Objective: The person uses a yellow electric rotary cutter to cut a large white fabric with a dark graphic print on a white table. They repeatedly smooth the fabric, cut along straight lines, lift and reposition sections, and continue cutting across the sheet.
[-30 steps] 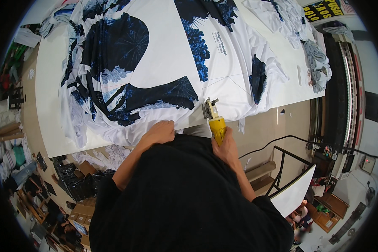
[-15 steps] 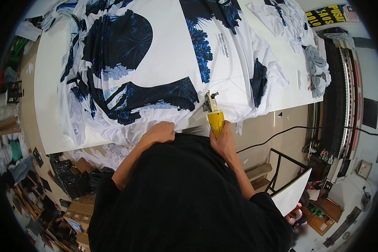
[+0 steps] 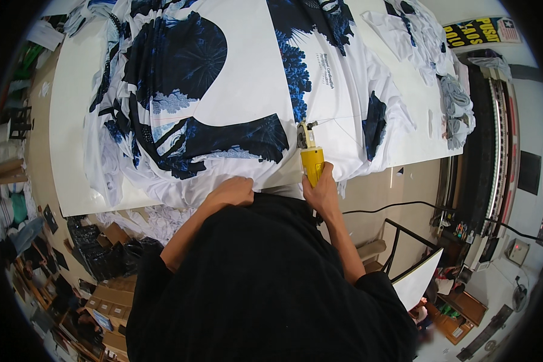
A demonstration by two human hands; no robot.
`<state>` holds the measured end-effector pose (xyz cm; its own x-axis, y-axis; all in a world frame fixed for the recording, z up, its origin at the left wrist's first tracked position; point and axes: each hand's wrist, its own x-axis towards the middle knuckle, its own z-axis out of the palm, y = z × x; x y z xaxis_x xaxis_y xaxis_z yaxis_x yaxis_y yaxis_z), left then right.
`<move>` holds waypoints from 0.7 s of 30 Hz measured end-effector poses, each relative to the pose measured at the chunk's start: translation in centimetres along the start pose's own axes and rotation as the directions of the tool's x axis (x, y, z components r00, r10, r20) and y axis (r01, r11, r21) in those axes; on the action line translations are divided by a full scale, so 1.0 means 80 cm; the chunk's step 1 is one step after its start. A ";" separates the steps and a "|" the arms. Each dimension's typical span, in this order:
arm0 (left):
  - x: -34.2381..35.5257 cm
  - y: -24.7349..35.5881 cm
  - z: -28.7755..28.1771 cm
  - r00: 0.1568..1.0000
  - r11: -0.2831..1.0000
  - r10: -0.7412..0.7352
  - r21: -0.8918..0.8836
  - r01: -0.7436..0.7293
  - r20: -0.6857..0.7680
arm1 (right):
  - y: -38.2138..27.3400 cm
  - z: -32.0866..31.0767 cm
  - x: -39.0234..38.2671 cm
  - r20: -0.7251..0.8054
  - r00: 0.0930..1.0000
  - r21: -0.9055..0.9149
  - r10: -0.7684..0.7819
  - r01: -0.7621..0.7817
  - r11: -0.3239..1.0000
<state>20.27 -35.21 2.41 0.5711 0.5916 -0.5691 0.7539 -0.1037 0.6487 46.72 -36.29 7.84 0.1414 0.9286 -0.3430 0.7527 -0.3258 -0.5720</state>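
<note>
A large sheet of white fabric printed with dark blue coral patterns lies over the white table in front of me. My right hand is wrapped round the yellow body of an electric rotary cutter. The cutter's round blade head rests at the fabric, just below the tip of a blue coral strip. At the near edge of the fabric, my left hand has its fingers curled closed on the white cloth; the fingertips are partly hidden.
Grey fabric bundles lie on the table's right side. A black power cord runs off to the right. Black plastic bags and cardboard boxes stand behind on the left. A black-framed stand with a white panel is at the right.
The cutter in my right hand has moved a little forward, nearer the coral strip. The cord hangs differently on the right. My left hand has stayed at the fabric's near edge.
</note>
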 end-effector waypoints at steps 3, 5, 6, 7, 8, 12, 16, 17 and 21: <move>0.001 0.002 -0.002 1.000 1.000 -0.008 0.003 0.008 0.016 | 0.003 0.001 0.010 -0.016 0.999 -0.021 -0.042 0.041 0.999; 0.001 0.004 -0.005 0.999 1.000 -0.017 -0.001 0.017 0.029 | 0.002 0.000 0.016 -0.020 0.998 -0.030 -0.066 0.065 0.997; 0.002 0.002 -0.005 0.999 1.000 -0.021 0.002 0.021 0.038 | -0.001 -0.001 0.019 -0.016 0.998 -0.030 -0.066 0.065 0.997; 0.004 0.000 -0.003 0.999 1.000 -0.025 0.005 0.025 0.047 | -0.006 -0.003 0.021 -0.011 0.998 -0.031 -0.066 0.065 0.997; 0.005 -0.001 -0.001 0.998 1.000 -0.028 0.008 0.028 0.056 | -0.009 -0.005 0.025 -0.007 0.998 -0.031 -0.066 0.065 0.997; 0.005 -0.004 -0.001 1.000 0.999 0.028 -0.023 -0.028 -0.003 | -0.013 -0.007 0.040 -0.010 0.994 -0.021 -0.105 0.105 0.994; 0.005 0.000 -0.008 0.998 1.000 -0.003 0.002 0.003 0.061 | -0.020 -0.007 0.059 -0.006 0.994 -0.022 -0.112 0.111 0.994; 0.006 -0.001 -0.008 0.998 1.000 -0.006 0.004 0.006 0.066 | -0.022 -0.007 0.064 -0.001 0.994 -0.020 -0.105 0.105 0.994; 0.010 -0.009 -0.003 0.998 1.000 0.018 -0.023 -0.017 0.059 | -0.035 -0.010 0.083 0.011 0.993 -0.039 -0.120 0.120 0.992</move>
<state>20.11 -34.47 1.63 0.6029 0.5411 -0.5863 0.7367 -0.0954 0.6694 46.07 -29.06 7.77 0.0431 0.9589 -0.2805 0.7890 -0.2049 -0.5793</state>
